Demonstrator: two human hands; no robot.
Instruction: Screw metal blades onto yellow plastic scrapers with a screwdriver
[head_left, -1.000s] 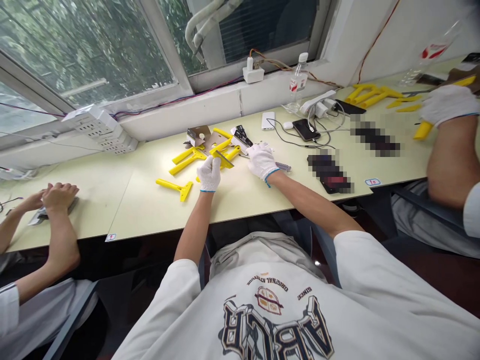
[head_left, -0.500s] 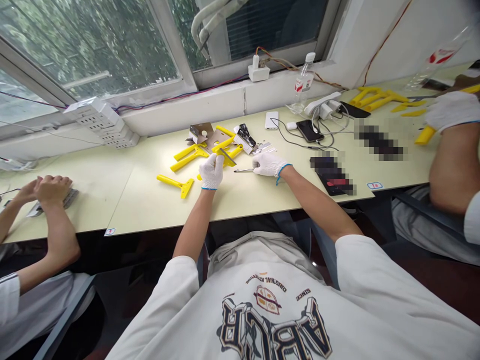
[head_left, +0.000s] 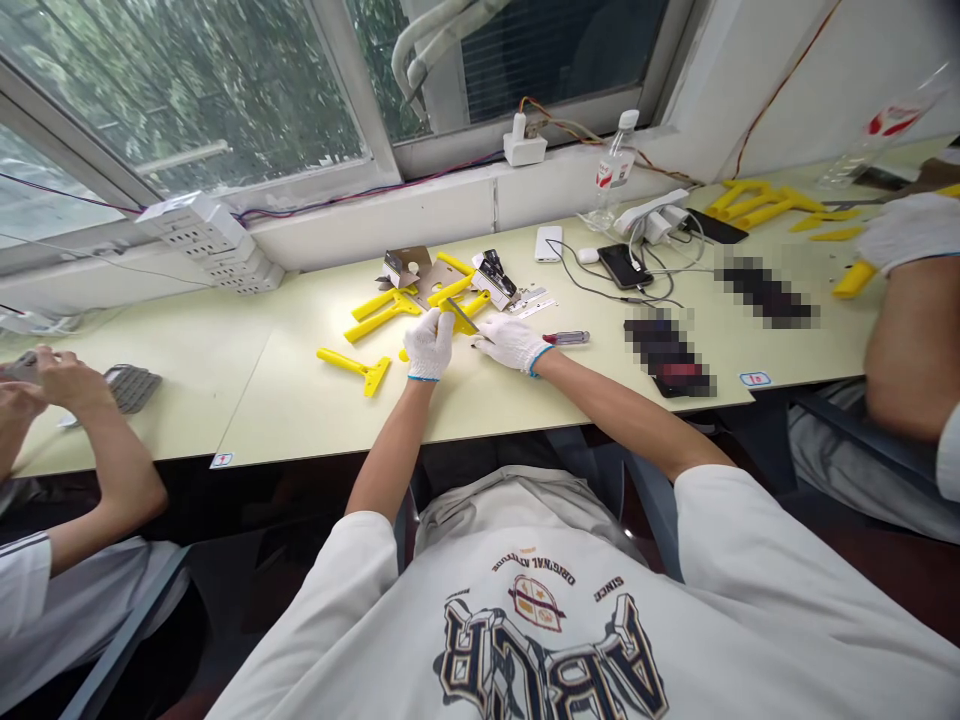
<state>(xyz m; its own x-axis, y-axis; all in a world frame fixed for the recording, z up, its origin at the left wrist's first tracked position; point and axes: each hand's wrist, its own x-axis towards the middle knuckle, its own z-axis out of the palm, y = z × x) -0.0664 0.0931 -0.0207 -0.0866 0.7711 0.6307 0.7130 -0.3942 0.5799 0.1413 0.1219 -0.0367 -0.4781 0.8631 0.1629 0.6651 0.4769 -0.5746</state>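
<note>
My left hand (head_left: 430, 346), in a white knit glove, is closed around a yellow scraper (head_left: 466, 326) with a dark metal blade along its head. My gloved right hand (head_left: 514, 343) reaches in from the right, its fingers drawn together at the lower end of the scraper's head. Beneath the right wrist a screwdriver (head_left: 568, 338) with a red and clear handle lies on the table; the hand covers most of its shaft. Another yellow scraper (head_left: 358, 370) lies left of my left hand. Several more scrapers (head_left: 381, 312) are piled just beyond it.
An opened cardboard box (head_left: 403, 268), a black-and-white box (head_left: 495, 278) and metal blades (head_left: 537, 302) lie behind my hands. Phones (head_left: 624, 266), cables and a power strip (head_left: 649, 212) are to the right, near a bottle (head_left: 611, 172). Co-workers' hands (head_left: 71, 378) appear at both sides.
My right hand has let go of the screwdriver, which now lies on the table, and has moved left to the scraper. The left hand still holds the scraper.
</note>
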